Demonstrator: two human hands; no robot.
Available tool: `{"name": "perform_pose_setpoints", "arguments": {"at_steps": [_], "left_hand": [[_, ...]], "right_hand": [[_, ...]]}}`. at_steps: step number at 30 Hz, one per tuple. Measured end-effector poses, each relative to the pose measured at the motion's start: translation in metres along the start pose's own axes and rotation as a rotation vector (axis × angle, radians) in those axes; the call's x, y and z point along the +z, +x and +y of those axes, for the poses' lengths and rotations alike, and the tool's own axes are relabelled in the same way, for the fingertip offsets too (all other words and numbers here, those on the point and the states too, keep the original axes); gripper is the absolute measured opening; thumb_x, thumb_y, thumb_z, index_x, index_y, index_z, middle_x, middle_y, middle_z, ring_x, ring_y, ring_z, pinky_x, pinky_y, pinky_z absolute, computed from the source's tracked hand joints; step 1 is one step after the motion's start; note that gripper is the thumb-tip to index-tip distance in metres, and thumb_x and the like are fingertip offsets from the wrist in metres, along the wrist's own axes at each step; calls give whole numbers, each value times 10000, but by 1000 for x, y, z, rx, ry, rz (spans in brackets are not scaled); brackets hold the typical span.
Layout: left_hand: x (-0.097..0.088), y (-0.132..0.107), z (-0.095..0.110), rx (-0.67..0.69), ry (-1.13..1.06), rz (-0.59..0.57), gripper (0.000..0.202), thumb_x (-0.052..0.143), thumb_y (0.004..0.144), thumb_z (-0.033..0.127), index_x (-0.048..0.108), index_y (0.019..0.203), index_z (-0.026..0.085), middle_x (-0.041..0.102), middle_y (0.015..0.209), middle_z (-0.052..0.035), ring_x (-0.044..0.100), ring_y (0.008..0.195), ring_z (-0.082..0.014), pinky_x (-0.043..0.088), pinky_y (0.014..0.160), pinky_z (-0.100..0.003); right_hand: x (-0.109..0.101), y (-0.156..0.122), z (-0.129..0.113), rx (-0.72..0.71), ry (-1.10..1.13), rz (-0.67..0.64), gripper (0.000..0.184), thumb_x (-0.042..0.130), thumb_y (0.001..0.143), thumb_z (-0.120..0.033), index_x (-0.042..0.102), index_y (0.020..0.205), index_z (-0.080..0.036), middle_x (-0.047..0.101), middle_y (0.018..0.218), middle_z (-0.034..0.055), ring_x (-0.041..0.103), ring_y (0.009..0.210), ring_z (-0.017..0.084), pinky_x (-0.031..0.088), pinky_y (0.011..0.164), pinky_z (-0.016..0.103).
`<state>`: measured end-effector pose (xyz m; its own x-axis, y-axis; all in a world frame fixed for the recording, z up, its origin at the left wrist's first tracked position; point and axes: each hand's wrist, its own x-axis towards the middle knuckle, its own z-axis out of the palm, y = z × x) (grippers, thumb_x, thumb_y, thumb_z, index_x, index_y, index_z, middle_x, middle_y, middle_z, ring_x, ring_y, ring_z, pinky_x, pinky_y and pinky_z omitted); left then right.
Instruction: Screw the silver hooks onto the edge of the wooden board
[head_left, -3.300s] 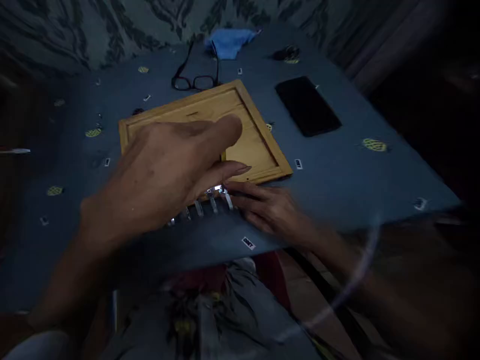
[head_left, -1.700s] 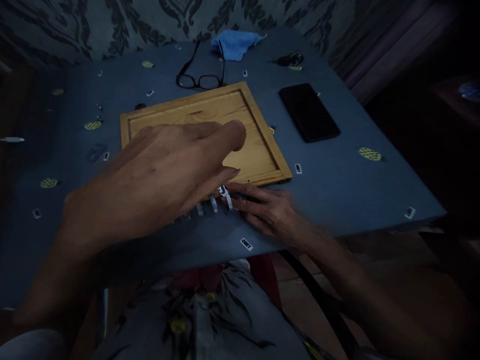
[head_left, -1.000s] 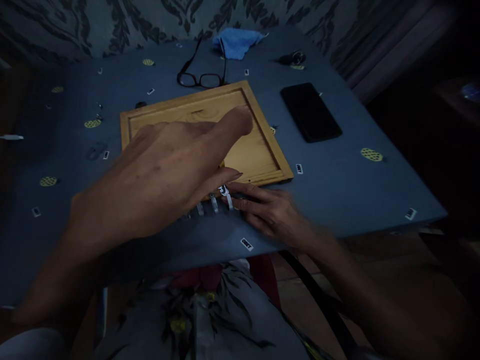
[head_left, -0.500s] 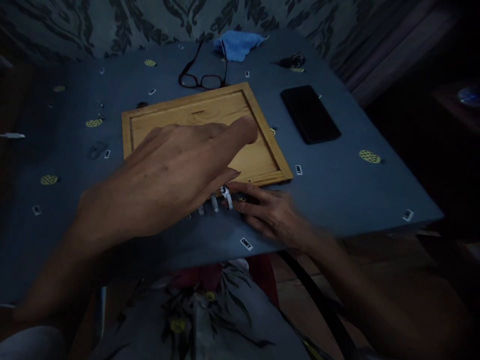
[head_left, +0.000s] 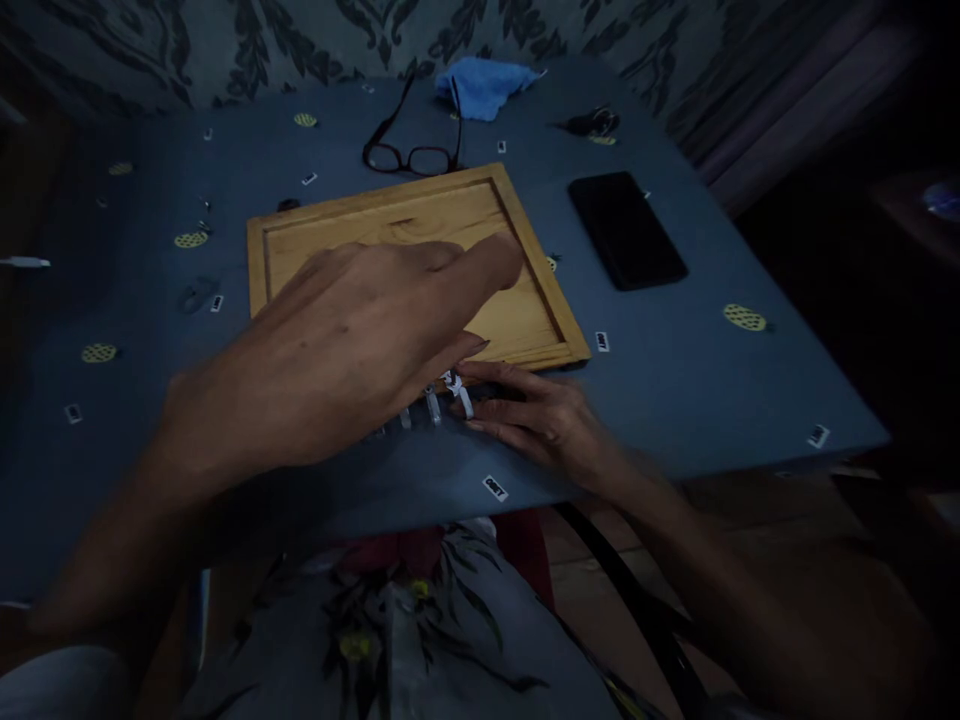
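Observation:
A row of small silver metal pieces lies on the blue tablecloth just in front of the near edge of a wooden tray. My right hand rests low on the cloth, thumb and fingertips closed round the rightmost silver piece. My left hand hovers over the tray's near half with its fingers stretched forward. Its thumb tip is just above that same piece, and it hides the left end of the row.
Black glasses and a blue cloth lie beyond the tray. A dark phone lies to its right, with a small dark object behind it. The table's near edge runs just behind my right wrist.
Almost nothing has moved. My left forefinger lifted a little and came back down. My right hand's fingertips stay at the rightmost silver piece.

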<state>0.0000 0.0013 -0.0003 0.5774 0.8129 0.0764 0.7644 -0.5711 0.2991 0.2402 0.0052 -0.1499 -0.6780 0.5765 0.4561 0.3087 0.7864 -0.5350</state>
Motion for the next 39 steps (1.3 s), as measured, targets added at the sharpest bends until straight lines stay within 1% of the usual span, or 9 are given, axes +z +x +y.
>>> {"name": "perform_pose_setpoints", "arguments": {"at_steps": [4,10,13,19,23,27,33,37,39], "left_hand": [[0,-1,0,-1,31,7,322,387,1068,357,601,1286,255,656,834,4,690,784,-226,519,784,-377],[2,-1,-2,12,101,48,311,507,1052,379,588,1323,250,649,847,3,641,700,-201,471,686,-329],[2,0,1,-2,71,22,294,484,1056,350,596,1309,252,659,858,2,659,732,-205,488,738,-345],[-1,0,4,19,-36,-49,379,349,1074,378,597,1332,254,696,927,-14,719,954,-274,520,893,-432],[-2,0,-2,20,29,-22,381,393,1063,361,563,1388,260,657,831,4,679,792,-210,522,781,-354],[-3,-1,-6,32,84,27,364,454,1036,311,557,1378,244,563,723,33,537,595,-151,431,621,-286],[-8,-5,-1,60,-44,-59,405,354,1002,174,544,1351,250,613,792,21,555,599,-146,392,616,-291],[-7,-7,-4,56,-41,-63,303,390,1015,233,549,1272,263,617,791,8,545,579,-138,349,566,-290],[-8,-9,-6,70,-14,-43,299,394,1034,279,533,1298,265,579,781,25,508,552,-106,328,557,-269]], "right_hand": [[1,1,-2,-23,-8,37,173,650,1021,-227,822,1032,-208,766,1353,104,815,1092,213,689,964,315],[0,3,-3,-43,-23,30,170,656,1016,-233,820,1029,-188,772,1318,125,821,1064,218,695,934,314],[2,2,-2,-32,-14,46,166,665,1013,-250,821,1037,-200,771,1318,117,821,1051,211,700,917,315],[4,0,1,-13,35,34,144,671,1009,-227,811,1039,-212,758,1338,109,817,1064,204,701,929,330],[2,1,0,-12,25,17,144,676,1005,-228,811,1049,-204,758,1340,114,809,1102,209,690,948,312],[0,1,-1,-6,28,-15,157,672,1007,-238,819,1053,-205,748,1363,121,797,1144,226,677,992,335],[1,1,0,9,73,-4,152,678,1003,-241,821,1041,-205,741,1374,110,793,1153,226,672,1008,342],[0,2,-2,3,63,-15,174,659,1017,-258,814,1047,-185,739,1372,128,790,1157,227,676,991,338],[0,2,-2,-2,60,-13,182,654,1021,-268,816,1041,-187,742,1366,124,792,1149,228,679,977,335]]}}
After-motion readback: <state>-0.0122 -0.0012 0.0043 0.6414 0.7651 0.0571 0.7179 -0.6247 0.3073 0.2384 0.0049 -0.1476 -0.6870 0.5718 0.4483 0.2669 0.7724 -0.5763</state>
